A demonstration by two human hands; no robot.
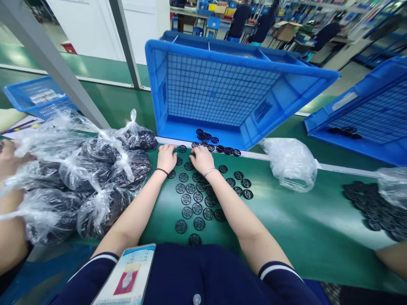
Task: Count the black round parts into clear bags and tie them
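Many round black plastic parts with open spokes, like small wheels (197, 208), lie spread in a single layer on the green table (267, 224). My left hand (167, 158), with a dark bracelet at the wrist, rests by the far-left edge of the spread. Its fingers stretch forward, beside a few of the wheels. To the right, my right hand (202, 160), with a silver bangle, is over the wheels near the front of the tipped blue crate (216, 87). Its fingers are apart, and nothing shows gripped in either hand. More wheels lie inside the crate's lower edge.
Knotted clear bags of black parts (98, 207) are heaped at left, beside another person's arm (11, 199). A clear plastic bag (291, 163) lies right of the crate. Farther right are a second blue crate (365, 114), a pile of wheels (375, 207) and another person's elbow (394, 258).
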